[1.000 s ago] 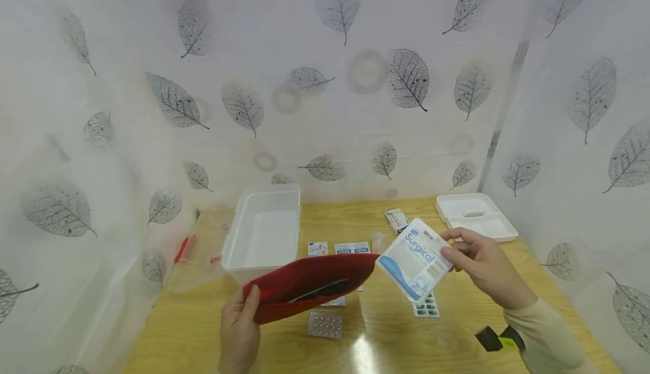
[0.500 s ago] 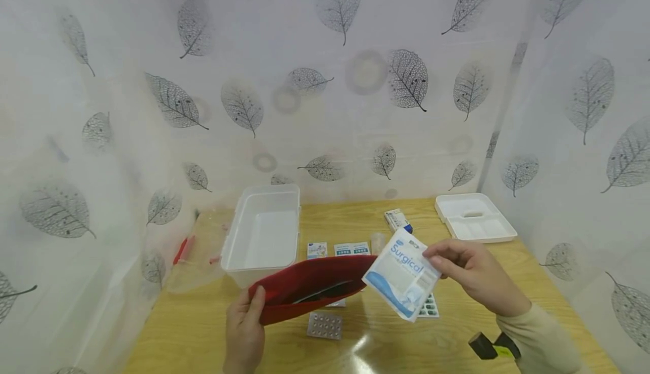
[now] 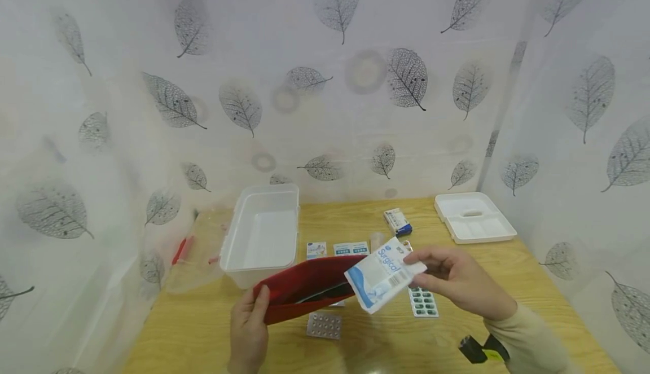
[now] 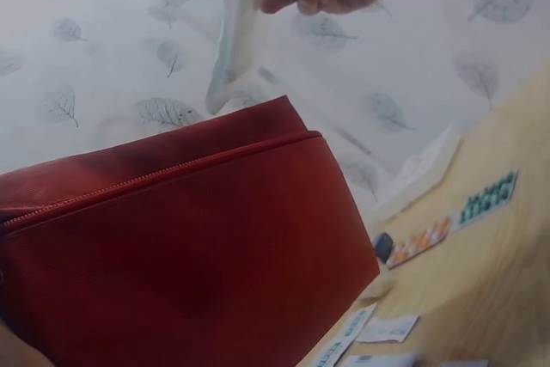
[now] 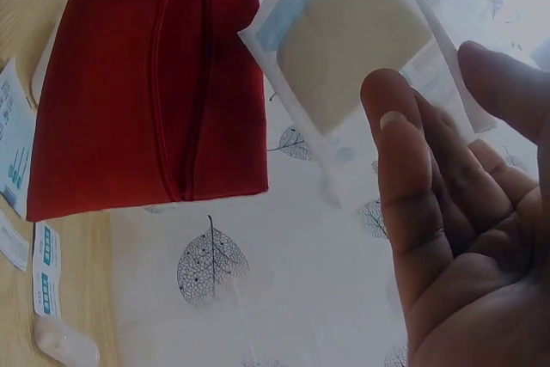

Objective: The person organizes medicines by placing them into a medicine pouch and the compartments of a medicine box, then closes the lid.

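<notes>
- The left hand [image 3: 249, 329] pinches the near left end of a red fabric zippered pouch [image 4: 189, 255], thumb on one side and fingers on the other; the pouch is held above the surface [image 3: 167, 329], its mouth parted.
- The right hand [image 3: 454, 281] pinches one corner of a flat, square white-and-blue paper packet [image 3: 381, 278] between thumb and fingers.
- The packet reads "Surgical" in blue letters; its smaller print and barcode patch are too small to read. It hangs tilted just beside the right end of the pouch's mouth; whether they touch cannot be told.
- Below the pouch lies a silver rectangular blister pack [image 3: 324, 326]; below the right hand, a blister pack of dark green capsules [image 3: 424, 304].
- Beyond the pouch lie small white packets with teal print [image 3: 350, 248], unreadable, and a white-and-blue cardboard box [image 3: 398, 223], its lettering also illegible.
- Farther back stand an open translucent plastic bin [image 3: 264, 233], left, and a white compartmented plastic tray [image 3: 475, 228], right.
</notes>
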Tool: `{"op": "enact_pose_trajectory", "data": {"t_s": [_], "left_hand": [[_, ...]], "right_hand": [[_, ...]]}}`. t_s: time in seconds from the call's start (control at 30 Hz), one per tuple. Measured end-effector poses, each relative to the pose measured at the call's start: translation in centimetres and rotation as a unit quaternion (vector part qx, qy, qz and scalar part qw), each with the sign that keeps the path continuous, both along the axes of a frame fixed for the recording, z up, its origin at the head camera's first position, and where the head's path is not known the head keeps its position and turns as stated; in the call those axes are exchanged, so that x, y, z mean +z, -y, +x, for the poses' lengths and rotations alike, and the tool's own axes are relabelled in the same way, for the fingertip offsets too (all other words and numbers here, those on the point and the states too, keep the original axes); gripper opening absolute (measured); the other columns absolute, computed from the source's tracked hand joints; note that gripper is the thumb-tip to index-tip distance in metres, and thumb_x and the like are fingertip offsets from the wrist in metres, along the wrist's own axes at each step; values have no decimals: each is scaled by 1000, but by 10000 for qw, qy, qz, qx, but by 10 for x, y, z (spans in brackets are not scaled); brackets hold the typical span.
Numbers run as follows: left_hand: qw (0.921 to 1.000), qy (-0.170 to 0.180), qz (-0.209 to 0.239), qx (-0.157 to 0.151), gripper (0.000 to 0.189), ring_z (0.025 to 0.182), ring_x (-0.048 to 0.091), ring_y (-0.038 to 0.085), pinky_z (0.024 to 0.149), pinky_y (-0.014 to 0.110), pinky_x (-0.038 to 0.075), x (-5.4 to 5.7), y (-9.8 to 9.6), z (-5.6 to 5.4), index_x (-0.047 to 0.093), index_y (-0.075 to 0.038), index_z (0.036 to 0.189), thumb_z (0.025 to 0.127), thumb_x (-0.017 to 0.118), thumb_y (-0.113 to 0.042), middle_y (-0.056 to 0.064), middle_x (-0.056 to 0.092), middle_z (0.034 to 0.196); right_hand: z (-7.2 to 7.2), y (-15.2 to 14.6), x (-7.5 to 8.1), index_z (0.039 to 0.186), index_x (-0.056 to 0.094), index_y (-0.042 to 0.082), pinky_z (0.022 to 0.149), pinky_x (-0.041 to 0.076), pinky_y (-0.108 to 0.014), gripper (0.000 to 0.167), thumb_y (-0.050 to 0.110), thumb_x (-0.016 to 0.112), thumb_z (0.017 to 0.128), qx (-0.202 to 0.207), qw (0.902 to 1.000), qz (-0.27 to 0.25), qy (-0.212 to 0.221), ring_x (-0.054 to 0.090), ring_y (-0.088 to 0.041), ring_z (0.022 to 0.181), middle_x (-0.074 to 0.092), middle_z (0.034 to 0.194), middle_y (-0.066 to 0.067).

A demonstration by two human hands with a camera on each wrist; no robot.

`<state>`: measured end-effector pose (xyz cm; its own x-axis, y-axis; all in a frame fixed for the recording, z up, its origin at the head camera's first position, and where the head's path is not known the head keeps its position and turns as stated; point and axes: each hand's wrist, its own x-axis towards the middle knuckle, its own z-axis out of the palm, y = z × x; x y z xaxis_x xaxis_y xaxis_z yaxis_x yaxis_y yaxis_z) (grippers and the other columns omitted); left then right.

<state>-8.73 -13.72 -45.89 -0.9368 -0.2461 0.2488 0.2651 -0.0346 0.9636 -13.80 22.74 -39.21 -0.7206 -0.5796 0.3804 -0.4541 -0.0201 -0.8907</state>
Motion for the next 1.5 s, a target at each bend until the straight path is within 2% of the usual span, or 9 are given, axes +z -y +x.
{"op": "enact_pose_trajectory", "data": {"t_s": [0.17, 0.37, 0.47, 0.7, 0.83, 0.97, 1.07, 1.2, 1.5], "left_hand": [[9998, 156, -102, 10, 28, 84, 69, 19, 73, 30, 56, 1, -4, 0, 65, 6, 107, 102, 45, -13, 12, 72, 94], [9997, 128, -221, 4, 27, 84, 69, 19, 73, 29, 55, 1, -5, 0, 66, 5, 107, 102, 45, -12, 12, 71, 94], [9996, 137, -247, -4, 27, 84, 69, 19, 73, 30, 55, 2, -5, 0, 66, 4, 106, 102, 45, -13, 12, 71, 94], [9998, 19, -37, -192, 28, 83, 69, 19, 73, 30, 56, 1, -7, 0, 65, 8, 106, 102, 44, -11, 14, 71, 94], [9996, -101, 35, -269, 28, 83, 69, 19, 72, 30, 56, -1, -7, 0, 64, 9, 107, 103, 43, -9, 13, 71, 94], [9994, -160, 51, -302, 28, 82, 69, 19, 71, 31, 56, -1, -8, 0, 64, 9, 106, 103, 42, -8, 12, 71, 94], [9993, -126, 97, -346, 28, 83, 69, 19, 71, 31, 56, -1, -8, 0, 63, 9, 107, 103, 42, -9, 12, 72, 94], [9990, -86, 163, -404, 29, 84, 70, 19, 72, 31, 56, 0, -9, 0, 63, 10, 108, 103, 42, -10, 12, 72, 95], [9987, -67, 109, -486, 29, 84, 69, 19, 72, 31, 56, 1, -13, -1, 63, 10, 107, 103, 43, -10, 12, 71, 94]], "right_hand": [[-1, 13, -2, 118, 57, -6, 70, 57, -39, 28, -12, 54, 91, 80, 9999, -24, 74, 69, -24, 86, 64, 108, -17], [-3, 23, 2, 111, 62, 3, 61, 57, -31, 28, -12, 59, 88, -861, 9923, 400, -797, 68, -15, 77, 67, 105, -14], [-6, 28, 4, 111, 64, 9, 58, 54, -26, 33, -13, 61, 86, -1309, 9781, 648, -1482, 66, -10, 74, 68, 106, -9], [-15, 42, 1, 121, 61, 8, 66, 50, -17, 43, -11, 65, 82, -1581, 9346, 1089, -2995, 64, -9, 79, 68, 108, -6], [-21, 51, -4, 123, 60, 4, 74, 52, -19, 33, 0, 62, 91, -1544, 9076, 1090, -3749, 66, -14, 87, 67, 112, -8], [-26, 57, -11, 116, 65, 6, 78, 53, -27, 22, 12, 51, 100, -1537, 8761, 1209, -4408, 67, -16, 91, 69, 108, -3], [-28, 60, -17, 108, 68, 10, 74, 54, -27, 22, 16, 48, 101, -1611, 8610, 1383, -4621, 65, -12, 86, 69, 102, 2], [-29, 63, -26, 97, 69, 11, 67, 54, -24, 23, 18, 48, 101, -1590, 8522, 1528, -4745, 63, -11, 82, 68, 93, 5], [-29, 73, -42, 93, 71, 15, 75, 54, -25, 14, 7, 61, 87, -1333, 8488, 2065, -4681, 65, -8, 87, 69, 92, 7]]}}
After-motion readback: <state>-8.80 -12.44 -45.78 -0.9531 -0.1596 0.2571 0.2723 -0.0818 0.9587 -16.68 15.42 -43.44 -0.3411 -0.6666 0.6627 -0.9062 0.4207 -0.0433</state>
